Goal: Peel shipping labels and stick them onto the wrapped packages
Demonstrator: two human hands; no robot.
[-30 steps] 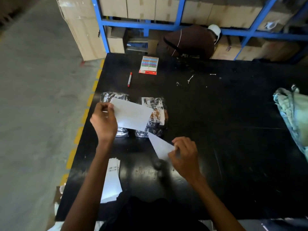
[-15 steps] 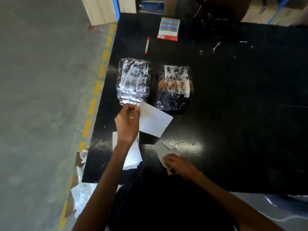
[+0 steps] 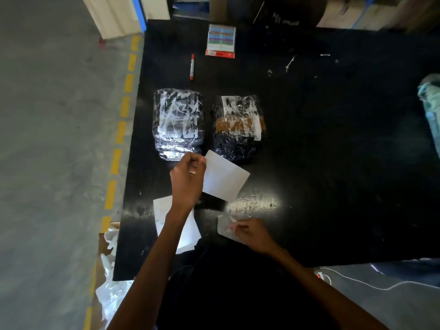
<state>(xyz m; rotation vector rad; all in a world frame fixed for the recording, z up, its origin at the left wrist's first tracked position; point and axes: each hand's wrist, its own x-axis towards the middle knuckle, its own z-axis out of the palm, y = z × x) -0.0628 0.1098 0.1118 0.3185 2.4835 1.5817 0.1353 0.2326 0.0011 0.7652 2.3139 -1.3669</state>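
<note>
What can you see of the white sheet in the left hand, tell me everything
The sheet is a plain white rectangle, paper-like and flat, with no print visible on the side facing the camera. The left hand pinches it at its left edge, holding it tilted so one corner points toward the packages. It appears lifted off the black table, just in front of the two wrapped packages, its top corner near the right package. The right hand does not touch it.

Black table, wrapped packages, marker
</note>
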